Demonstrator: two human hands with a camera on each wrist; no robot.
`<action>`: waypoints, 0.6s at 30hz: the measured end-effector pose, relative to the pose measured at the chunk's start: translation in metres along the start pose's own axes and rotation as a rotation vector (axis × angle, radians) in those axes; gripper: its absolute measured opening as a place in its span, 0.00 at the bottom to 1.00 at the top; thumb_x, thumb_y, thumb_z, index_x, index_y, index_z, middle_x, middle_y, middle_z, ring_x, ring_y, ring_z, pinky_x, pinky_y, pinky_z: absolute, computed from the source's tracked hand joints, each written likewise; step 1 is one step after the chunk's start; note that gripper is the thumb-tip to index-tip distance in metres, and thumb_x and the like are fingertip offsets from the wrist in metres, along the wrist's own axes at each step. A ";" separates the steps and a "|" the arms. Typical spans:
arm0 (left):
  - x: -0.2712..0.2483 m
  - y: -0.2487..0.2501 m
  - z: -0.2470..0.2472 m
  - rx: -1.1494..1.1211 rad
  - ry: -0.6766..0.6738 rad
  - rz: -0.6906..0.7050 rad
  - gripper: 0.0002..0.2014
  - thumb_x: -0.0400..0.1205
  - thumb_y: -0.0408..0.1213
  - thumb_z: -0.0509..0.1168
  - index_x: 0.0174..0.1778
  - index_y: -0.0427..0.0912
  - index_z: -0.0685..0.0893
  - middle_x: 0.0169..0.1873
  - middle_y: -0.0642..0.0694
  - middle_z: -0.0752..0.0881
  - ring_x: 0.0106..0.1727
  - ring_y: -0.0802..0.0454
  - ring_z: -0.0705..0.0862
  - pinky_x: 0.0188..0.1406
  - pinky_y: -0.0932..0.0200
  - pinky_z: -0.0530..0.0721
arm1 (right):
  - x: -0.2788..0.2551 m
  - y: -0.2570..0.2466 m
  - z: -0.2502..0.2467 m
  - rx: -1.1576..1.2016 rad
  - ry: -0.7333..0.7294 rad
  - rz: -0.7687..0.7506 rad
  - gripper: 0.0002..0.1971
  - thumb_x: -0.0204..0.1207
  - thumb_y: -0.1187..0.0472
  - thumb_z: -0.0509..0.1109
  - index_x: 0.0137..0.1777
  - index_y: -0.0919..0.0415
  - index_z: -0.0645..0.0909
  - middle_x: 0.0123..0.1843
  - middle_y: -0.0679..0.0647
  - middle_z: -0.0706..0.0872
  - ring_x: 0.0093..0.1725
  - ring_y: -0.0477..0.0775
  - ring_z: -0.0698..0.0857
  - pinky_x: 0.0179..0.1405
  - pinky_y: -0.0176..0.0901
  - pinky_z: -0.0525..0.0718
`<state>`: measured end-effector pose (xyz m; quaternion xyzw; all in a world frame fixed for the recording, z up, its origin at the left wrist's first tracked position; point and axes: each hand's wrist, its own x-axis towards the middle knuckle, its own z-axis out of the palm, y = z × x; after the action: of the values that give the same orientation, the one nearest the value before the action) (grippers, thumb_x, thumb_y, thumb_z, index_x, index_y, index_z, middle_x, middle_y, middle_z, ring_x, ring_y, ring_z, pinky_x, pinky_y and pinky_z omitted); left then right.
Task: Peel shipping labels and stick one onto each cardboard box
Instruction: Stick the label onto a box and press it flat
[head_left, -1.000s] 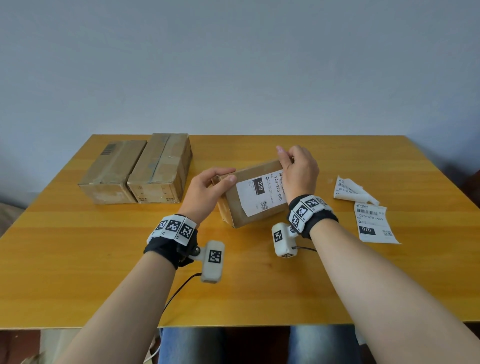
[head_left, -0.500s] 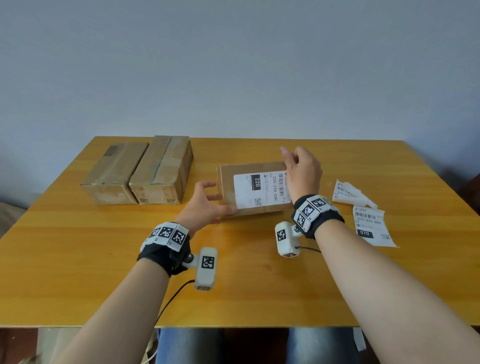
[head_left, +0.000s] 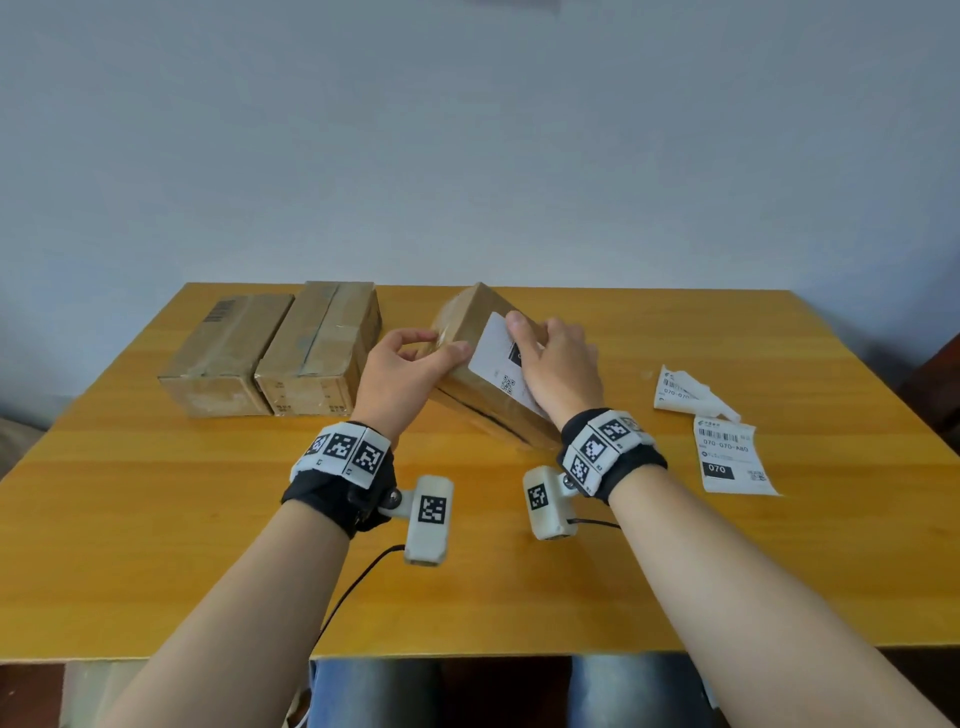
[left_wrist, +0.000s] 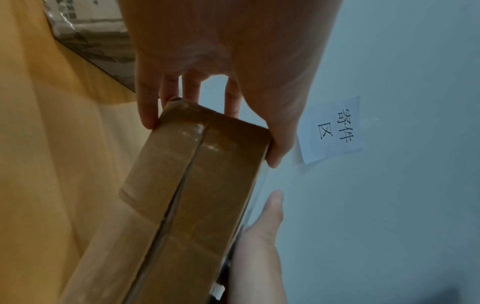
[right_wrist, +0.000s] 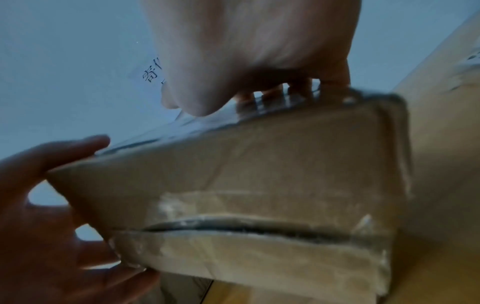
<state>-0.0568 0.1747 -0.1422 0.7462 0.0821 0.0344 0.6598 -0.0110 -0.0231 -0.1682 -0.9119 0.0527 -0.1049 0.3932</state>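
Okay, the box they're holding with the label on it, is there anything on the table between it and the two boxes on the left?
Nothing visible. The labelled box, tilted in the left hand and right hand, is separated from the two boxes only by bare table. The loose labels lie on the other side.

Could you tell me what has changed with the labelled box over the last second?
The labelled box, flat on the table half a second ago, is now tipped up between the left hand and right hand. The two unlabelled boxes and loose labels stayed put.
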 end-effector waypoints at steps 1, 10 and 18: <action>-0.001 0.001 0.001 0.012 0.006 0.001 0.29 0.62 0.64 0.82 0.57 0.59 0.87 0.58 0.41 0.91 0.57 0.46 0.91 0.62 0.40 0.91 | -0.003 -0.003 0.000 -0.011 0.003 0.002 0.40 0.81 0.22 0.49 0.72 0.55 0.78 0.72 0.56 0.79 0.74 0.63 0.73 0.57 0.56 0.75; 0.001 0.004 -0.002 0.061 -0.010 -0.015 0.32 0.57 0.66 0.83 0.56 0.59 0.89 0.59 0.46 0.91 0.62 0.48 0.90 0.67 0.38 0.89 | -0.002 0.003 0.003 0.015 0.106 0.005 0.36 0.83 0.25 0.53 0.59 0.59 0.81 0.61 0.55 0.83 0.67 0.62 0.76 0.49 0.53 0.72; 0.004 0.007 -0.002 0.082 -0.054 0.013 0.32 0.58 0.64 0.84 0.57 0.57 0.91 0.56 0.49 0.94 0.58 0.52 0.92 0.67 0.41 0.90 | 0.007 0.027 0.001 -0.025 0.264 -0.060 0.28 0.88 0.32 0.54 0.30 0.48 0.64 0.33 0.47 0.73 0.43 0.60 0.77 0.39 0.49 0.69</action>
<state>-0.0527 0.1761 -0.1349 0.7737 0.0608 0.0149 0.6305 -0.0045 -0.0421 -0.1875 -0.8961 0.0779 -0.2352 0.3683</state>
